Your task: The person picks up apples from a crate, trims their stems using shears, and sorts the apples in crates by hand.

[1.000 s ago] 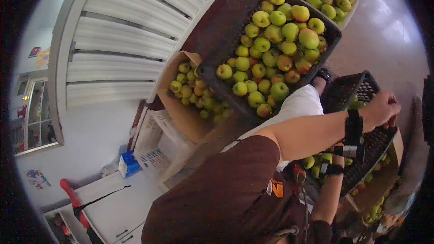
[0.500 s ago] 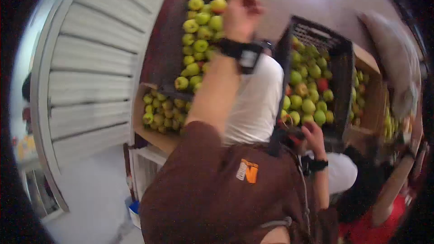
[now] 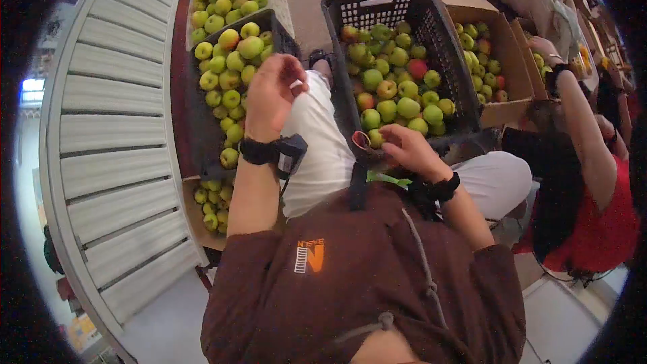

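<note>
My left hand (image 3: pixel 271 91) hovers beside a black crate of green and reddish apples (image 3: pixel 229 81), its fingers loosely curled and apart, with nothing visible in them. My right hand (image 3: pixel 412 152) is over the near edge of another black plastic crate (image 3: pixel 465 104), which is partly filled with apples (image 3: pixel 404 87). Its fingers are bent and spread, close to an apple (image 3: pixel 375 138); I cannot tell if they touch it. Left of these fingertips is a reddish ring-shaped object (image 3: pixel 361 140) near the crate's rim. Both wrists wear black straps.
More apples lie in a light crate (image 3: pixel 280 0) at the far left and in a cardboard box (image 3: pixel 209 222) below. Cardboard boxes of apples (image 3: pixel 512 87) stand on the right. A co-worker in red (image 3: pixel 593 222) reaches there. A white slatted panel (image 3: pixel 114 135) runs along the left.
The view has shifted and steadied. My left hand has drawn back from over the left crate's apples towards my knee. My right hand has moved forward to the near rim of the middle crate.
</note>
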Motion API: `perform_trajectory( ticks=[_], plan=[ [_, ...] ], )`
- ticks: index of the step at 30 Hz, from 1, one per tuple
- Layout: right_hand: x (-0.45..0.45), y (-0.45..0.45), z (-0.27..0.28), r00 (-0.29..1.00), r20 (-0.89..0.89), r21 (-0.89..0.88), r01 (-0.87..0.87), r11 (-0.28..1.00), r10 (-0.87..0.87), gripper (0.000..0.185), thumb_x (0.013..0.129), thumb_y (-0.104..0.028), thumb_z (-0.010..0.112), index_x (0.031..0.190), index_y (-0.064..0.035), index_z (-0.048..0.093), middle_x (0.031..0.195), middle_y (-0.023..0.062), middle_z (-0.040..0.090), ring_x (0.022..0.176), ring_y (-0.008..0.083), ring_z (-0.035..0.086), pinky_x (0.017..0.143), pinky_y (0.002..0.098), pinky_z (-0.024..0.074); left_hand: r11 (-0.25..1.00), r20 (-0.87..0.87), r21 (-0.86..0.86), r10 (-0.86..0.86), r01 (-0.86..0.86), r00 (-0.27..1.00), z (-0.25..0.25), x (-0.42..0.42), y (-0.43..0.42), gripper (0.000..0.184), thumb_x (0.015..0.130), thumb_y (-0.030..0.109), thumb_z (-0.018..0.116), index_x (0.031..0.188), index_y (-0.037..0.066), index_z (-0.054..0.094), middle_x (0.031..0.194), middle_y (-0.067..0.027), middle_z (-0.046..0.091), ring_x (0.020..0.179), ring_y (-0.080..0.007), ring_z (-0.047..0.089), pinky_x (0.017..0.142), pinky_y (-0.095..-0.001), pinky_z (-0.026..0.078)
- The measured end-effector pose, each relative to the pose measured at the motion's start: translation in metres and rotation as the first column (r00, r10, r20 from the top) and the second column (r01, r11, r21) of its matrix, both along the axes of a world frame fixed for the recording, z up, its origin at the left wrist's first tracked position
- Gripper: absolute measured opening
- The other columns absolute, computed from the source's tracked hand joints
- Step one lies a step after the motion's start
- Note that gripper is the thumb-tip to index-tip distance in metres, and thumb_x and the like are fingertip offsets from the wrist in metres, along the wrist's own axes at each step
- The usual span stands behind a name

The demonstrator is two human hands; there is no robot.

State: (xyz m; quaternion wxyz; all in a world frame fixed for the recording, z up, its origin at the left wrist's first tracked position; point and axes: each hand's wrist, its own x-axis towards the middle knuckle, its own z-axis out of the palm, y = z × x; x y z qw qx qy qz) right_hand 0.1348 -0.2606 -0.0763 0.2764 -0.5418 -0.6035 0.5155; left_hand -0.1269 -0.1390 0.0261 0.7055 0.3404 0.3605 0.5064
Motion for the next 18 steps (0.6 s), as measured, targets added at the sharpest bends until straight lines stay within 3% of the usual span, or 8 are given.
perform_trajectory(
  ticks=[2, 4, 6, 7, 10, 11, 15, 18],
  plan=[
    [0.004, -0.004, 0.008, 0.999, -0.004, -0.004, 0.048, 0.999, -0.048, 0.035, 0.077, -0.022, 0.064, 0.103, -0.0001, 0.057, 0.094, 0.0188, 0.061, 0.087, 0.0306, 0.061, 0.075, 0.0349, 0.0475, 0.983, -0.311, -0.066, -0.182, 0.17, 0.933, -0.011, 0.014, -0.015, 0.019, 0.089, 0.022, 0.05, 0.095, 0.005, 0.055, 0.08, -0.0044, 0.056, 0.073, -0.014, 0.056, 0.064, -0.0272, 0.046],
    [0.006, -0.009, 0.026, 0.998, 0.062, -0.015, 0.006, 1.0, -0.005, 0.036, 0.076, -0.025, 0.066, 0.1, 0.0, 0.057, 0.094, 0.0193, 0.061, 0.086, 0.0315, 0.061, 0.074, 0.0355, 0.0475, 0.912, -0.695, -0.159, -0.375, 0.378, 0.613, -0.016, 0.031, -0.035, 0.023, 0.086, 0.022, 0.054, 0.095, 0.001, 0.054, 0.081, -0.0066, 0.057, 0.073, -0.017, 0.058, 0.064, -0.0287, 0.047],
    [0.008, -0.014, 0.043, 0.971, 0.206, -0.025, -0.114, 0.993, 0.117, 0.039, 0.075, -0.029, 0.068, 0.098, -0.0002, 0.057, 0.094, 0.0194, 0.061, 0.085, 0.032, 0.061, 0.073, 0.0363, 0.0475, 0.817, -0.908, 0.205, -0.047, 0.539, 0.416, -0.052, 0.04, -0.059, 0.024, 0.085, 0.021, 0.055, 0.094, 0.0, 0.053, 0.08, -0.0091, 0.058, 0.071, -0.0199, 0.059, 0.064, -0.0299, 0.047],
    [0.006, -0.018, 0.032, 0.986, 0.12, 0.037, -0.123, 0.992, 0.118, 0.042, 0.073, -0.033, 0.07, 0.097, -0.0008, 0.057, 0.092, 0.0195, 0.062, 0.084, 0.0325, 0.06, 0.071, 0.0375, 0.0474, 0.687, -0.927, 0.353, 0.162, 0.635, 0.34, -0.068, 0.042, -0.067, 0.024, 0.084, 0.021, 0.056, 0.094, -0.001, 0.053, 0.079, -0.0104, 0.058, 0.07, -0.0214, 0.059, 0.063, -0.0304, 0.047],
    [0.0, -0.024, 0.017, 0.899, 0.353, 0.058, -0.297, 0.953, 0.259, 0.037, 0.072, -0.028, 0.071, 0.095, -0.0021, 0.057, 0.083, 0.0164, 0.062, 0.076, 0.0322, 0.06, 0.066, 0.0366, 0.0473, 0.626, -0.962, 0.262, 0.114, 0.734, 0.247, -0.082, 0.049, -0.081, 0.02, 0.086, 0.017, 0.052, 0.093, -0.002, 0.052, 0.075, -0.0143, 0.058, 0.069, -0.0248, 0.059, 0.063, -0.0332, 0.047],
    [-0.004, -0.028, 0.021, 0.921, 0.331, 0.034, -0.231, 0.972, 0.207, 0.029, 0.075, -0.025, 0.066, 0.093, -0.0022, 0.059, 0.08, 0.0182, 0.062, 0.075, 0.0342, 0.06, 0.065, 0.0384, 0.0471, 0.716, -0.946, 0.151, -0.095, 0.682, 0.309, -0.08, 0.053, -0.082, 0.015, 0.086, 0.014, 0.05, 0.09, -0.001, 0.052, 0.072, -0.0158, 0.057, 0.062, -0.0252, 0.059, 0.058, -0.035, 0.047],
    [-0.012, -0.023, 0.006, 0.928, 0.307, 0.031, -0.233, 0.972, 0.213, 0.017, 0.077, -0.017, 0.059, 0.085, -0.0029, 0.063, 0.075, 0.0199, 0.061, 0.072, 0.0359, 0.06, 0.065, 0.042, 0.0471, 0.688, -0.985, 0.103, -0.033, 0.718, 0.172, -0.091, 0.06, -0.072, 0.014, 0.087, 0.01, 0.046, 0.08, -0.001, 0.049, 0.065, -0.0159, 0.058, 0.054, -0.0255, 0.061, 0.048, -0.0353, 0.047],
    [-0.016, -0.025, 0.013, 0.889, 0.38, 0.018, -0.285, 0.958, 0.257, 0.017, 0.077, -0.017, 0.059, 0.087, -0.0039, 0.063, 0.074, 0.0203, 0.061, 0.072, 0.0367, 0.06, 0.065, 0.0421, 0.0474, 0.754, -0.974, -0.023, -0.165, 0.656, 0.155, -0.085, 0.064, -0.071, 0.013, 0.071, 0.001, 0.059, 0.081, -0.001, 0.05, 0.081, -0.0207, 0.058, 0.082, -0.0391, 0.056, 0.071, -0.0462, 0.045]
  ],
)
